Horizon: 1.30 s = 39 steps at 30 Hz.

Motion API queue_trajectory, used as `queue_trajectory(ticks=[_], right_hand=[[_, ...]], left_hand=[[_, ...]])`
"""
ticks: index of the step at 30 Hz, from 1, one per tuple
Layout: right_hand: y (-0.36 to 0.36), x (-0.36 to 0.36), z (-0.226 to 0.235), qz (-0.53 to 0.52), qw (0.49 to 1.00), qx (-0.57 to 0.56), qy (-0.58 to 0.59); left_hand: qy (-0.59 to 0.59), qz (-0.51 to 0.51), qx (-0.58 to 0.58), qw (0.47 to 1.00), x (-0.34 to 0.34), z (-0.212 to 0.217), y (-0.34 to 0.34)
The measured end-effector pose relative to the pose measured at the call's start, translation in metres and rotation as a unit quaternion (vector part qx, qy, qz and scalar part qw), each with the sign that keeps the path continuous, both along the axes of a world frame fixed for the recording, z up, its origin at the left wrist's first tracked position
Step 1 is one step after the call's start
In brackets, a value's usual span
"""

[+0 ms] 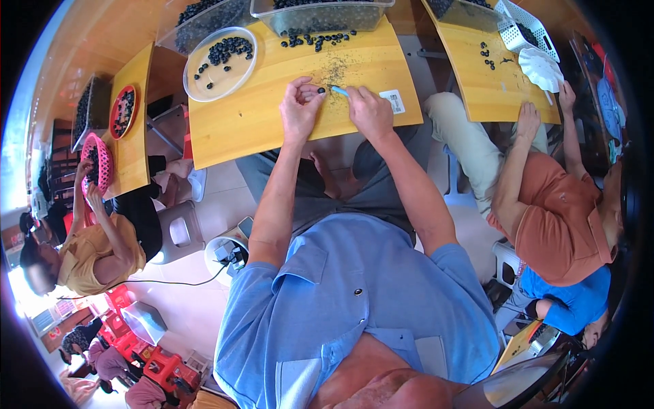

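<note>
Over the near part of the wooden table, my left hand pinches a small dark round bead-like piece between thumb and fingertips. My right hand is closed around a small tool with a light blue handle. The tool points toward the dark piece; whether its tip touches is too small to tell. Dark crumbs are scattered just beyond both hands. Farther back lie several loose dark pieces. To the left, a round clear tray holds more of them.
At the table's back stands a clear plastic bin of dark pieces. A white label lies right of my right hand. People work at neighbouring tables: one at left with a pink basket, one at right holding a white fan-shaped object.
</note>
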State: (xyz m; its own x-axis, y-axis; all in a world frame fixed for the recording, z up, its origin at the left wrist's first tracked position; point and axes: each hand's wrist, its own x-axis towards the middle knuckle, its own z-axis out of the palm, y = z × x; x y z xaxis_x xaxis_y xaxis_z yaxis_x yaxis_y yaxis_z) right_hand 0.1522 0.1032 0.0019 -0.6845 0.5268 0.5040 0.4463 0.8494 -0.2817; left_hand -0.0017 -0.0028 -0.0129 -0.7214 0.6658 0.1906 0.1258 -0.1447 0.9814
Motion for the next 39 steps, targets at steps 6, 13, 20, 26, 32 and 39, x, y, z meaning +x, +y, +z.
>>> queue_trajectory(ticks=[6,13,20,26,32,39], right_hand=[[0.000,0.002,-0.003,0.017,0.999,0.014,0.030],[0.000,0.004,-0.004,0.047,0.998,0.023,0.040],[0.002,0.001,-0.004,0.045,0.998,0.016,0.030],[0.003,-0.004,-0.006,0.026,0.999,0.005,0.026],[-0.001,0.003,-0.005,0.013,1.000,-0.010,0.016],[0.002,0.002,-0.005,0.004,1.000,0.000,0.012]], left_hand=[[0.020,-0.011,-0.042,0.999,0.000,-0.001,-0.001],[0.068,0.010,-0.072,0.995,0.003,0.004,0.001],[0.085,0.008,-0.094,0.992,0.002,0.012,0.002],[0.052,0.051,-0.042,0.996,-0.001,0.007,-0.002],[0.143,0.211,-0.027,0.967,-0.064,0.027,-0.018],[0.405,0.274,-0.170,0.856,-0.165,0.076,-0.015]])
